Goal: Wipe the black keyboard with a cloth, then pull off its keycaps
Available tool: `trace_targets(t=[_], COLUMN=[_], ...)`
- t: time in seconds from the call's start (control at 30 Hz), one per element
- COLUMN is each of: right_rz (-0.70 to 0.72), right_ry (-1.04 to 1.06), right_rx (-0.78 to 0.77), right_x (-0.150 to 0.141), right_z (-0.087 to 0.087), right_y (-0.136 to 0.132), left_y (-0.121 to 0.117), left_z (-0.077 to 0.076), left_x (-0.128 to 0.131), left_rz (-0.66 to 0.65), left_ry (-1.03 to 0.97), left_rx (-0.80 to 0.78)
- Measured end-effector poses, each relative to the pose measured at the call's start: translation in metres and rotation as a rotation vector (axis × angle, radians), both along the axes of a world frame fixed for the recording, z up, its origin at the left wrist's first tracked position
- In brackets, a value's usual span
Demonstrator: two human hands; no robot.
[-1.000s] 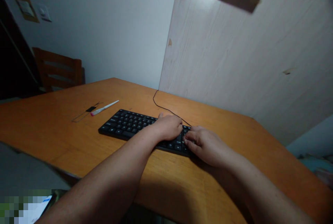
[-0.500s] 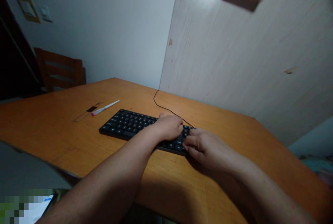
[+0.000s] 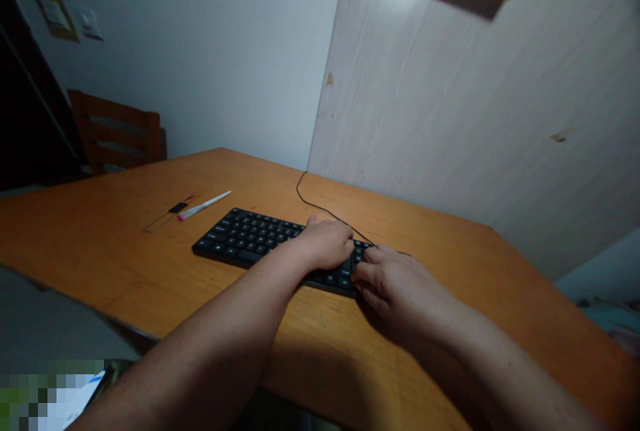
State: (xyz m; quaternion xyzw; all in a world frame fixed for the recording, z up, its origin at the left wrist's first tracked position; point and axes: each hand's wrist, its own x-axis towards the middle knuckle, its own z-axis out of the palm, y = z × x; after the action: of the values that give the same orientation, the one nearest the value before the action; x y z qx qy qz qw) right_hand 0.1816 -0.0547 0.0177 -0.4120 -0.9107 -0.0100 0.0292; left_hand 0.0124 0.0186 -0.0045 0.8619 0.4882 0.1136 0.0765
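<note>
A black keyboard [image 3: 250,234] lies at a slant on the wooden table. Across its right half rests my left hand [image 3: 327,244], with the thumb towards the far edge and the other fingers bent down against the keys. My right hand [image 3: 395,281] is at the keyboard's right end, its fingers curled and close together, tips touching the end keys. Whatever those fingertips may pinch is hidden. A thin black cable [image 3: 325,209] runs from the table's back edge to behind my right hand.
Left of the keyboard lie a white pen-like stick [image 3: 205,205] with a pink end and a thin wire tool [image 3: 177,207] with a black middle. A wooden chair [image 3: 117,131] stands beyond the table [image 3: 440,224]. Walls rise behind it.
My right hand has shifted slightly, its fingers curling closer together over the keyboard's right end. A short dark line now shows behind its knuckles. My left hand stays put.
</note>
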Motion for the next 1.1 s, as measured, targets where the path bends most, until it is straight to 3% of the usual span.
trace_targets(t=[0.5,0.67,0.87,1.1], right_rz=[0.046,-0.018,0.046,-0.109], right_ry=[0.034,0.030,0.100,0.213], right_rx=[-0.033,-0.009,-0.108,-0.113], right_x=[0.001,-0.001,0.011,0.030], right_z=[-0.003,-0.004,0.000,0.005], right_y=[0.000,0.000,-0.001,0.013], left_y=[0.000,0.000,0.001,-0.001], left_z=[0.000,0.000,-0.001,0.002], left_x=[0.000,0.000,0.000,-0.001], left_rz=[-0.001,-0.002,-0.005,-0.018], left_ry=[-0.005,-0.006,-0.007,-0.006], left_rx=[-0.013,-0.003,0.003,-0.012])
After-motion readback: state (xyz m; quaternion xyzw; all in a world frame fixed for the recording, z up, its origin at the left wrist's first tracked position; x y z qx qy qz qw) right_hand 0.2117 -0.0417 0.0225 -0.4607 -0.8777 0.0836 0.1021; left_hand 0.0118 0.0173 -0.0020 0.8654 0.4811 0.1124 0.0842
